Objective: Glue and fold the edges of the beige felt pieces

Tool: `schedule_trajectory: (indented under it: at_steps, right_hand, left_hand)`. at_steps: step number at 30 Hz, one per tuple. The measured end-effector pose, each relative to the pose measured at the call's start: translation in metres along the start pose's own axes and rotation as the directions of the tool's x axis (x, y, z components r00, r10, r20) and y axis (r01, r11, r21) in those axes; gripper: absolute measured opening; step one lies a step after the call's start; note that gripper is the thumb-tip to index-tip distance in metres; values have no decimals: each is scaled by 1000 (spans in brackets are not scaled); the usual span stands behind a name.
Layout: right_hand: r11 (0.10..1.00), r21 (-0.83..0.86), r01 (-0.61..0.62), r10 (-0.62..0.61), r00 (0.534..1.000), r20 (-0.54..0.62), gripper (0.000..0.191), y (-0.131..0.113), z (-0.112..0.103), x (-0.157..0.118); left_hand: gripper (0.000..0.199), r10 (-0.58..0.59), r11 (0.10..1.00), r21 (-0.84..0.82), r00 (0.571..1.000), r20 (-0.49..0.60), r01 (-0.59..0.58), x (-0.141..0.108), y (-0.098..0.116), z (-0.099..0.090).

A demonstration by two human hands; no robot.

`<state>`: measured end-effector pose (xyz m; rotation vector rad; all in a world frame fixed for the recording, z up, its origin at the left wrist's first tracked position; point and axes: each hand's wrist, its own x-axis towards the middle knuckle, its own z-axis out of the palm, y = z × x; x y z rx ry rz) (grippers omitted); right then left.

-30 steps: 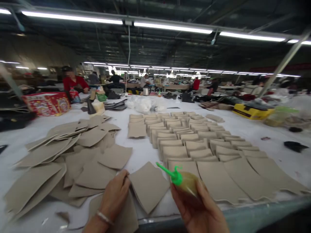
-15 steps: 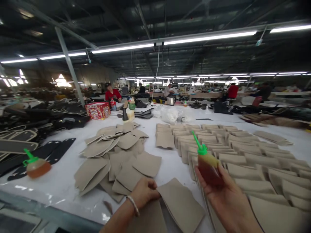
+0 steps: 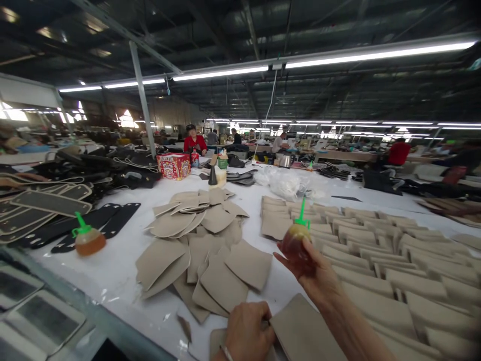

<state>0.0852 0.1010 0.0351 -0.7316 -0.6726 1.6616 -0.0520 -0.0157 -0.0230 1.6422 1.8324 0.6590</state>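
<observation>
My right hand [image 3: 317,273] is wrapped around a squeeze bottle [image 3: 296,243] of amber liquid. The bottle stands nearly upright above the table, its green nozzle pointing up. Low in the view, my left hand [image 3: 250,328], with a bracelet at the wrist, has its fingers closed at the corner of a flat beige panel [image 3: 304,331]. Part of another beige piece shows under that hand. Just beyond lies a loose pile of beige panels [image 3: 225,278]. To the right, rows of folded beige pieces [image 3: 383,260] overlap one another.
A second green-capped bottle [image 3: 89,238] rests at the left beside black strips [image 3: 120,220]. Farther back are a red patterned box [image 3: 173,166], a black cone-topped container [image 3: 213,176] and clear plastic bags [image 3: 285,183]. A person in red [image 3: 194,143] sits across the table.
The view has swung left, shifting the scene rightward. My right hand has moved the bottle up and away from me, over the near ends of the rows. My left hand stays at the panel's corner.
</observation>
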Motion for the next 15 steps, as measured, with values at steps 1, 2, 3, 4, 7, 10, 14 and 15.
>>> schedule_trajectory:
  at_steps: [1,2,3,4,7,10,14,15]
  right_hand:
    - [998,-62,14,-13,1000,29,31,5,2,9]
    - [991,-129,37,-30,998,57,27,11,3,18]
    - [978,-199,66,-49,995,87,24,16,4,28]
    - [957,-273,99,-69,991,118,21,22,6,38]
    - [847,-490,204,-112,971,210,22,37,13,71]
    - [673,-683,284,-131,955,268,28,50,24,99]
    - [350,-890,292,-156,955,251,32,62,39,107]
    - [265,-924,275,-156,958,240,32,65,43,107]
  left_hand:
    - [25,-1,1000,14,1000,16,1,0,1,0]
    - [26,-5,1000,23,999,31,4,0,1,-1]
    - [26,-12,999,33,999,45,11,1,2,-2]
    - [27,-21,999,44,998,57,19,1,2,-3]
    - [29,-57,996,80,995,87,50,5,2,-6]
    - [27,-65,995,89,990,123,54,12,-2,-6]
    - [18,-38,990,144,980,197,10,14,-11,-1]
    - [16,-44,986,167,976,213,8,14,-13,0]
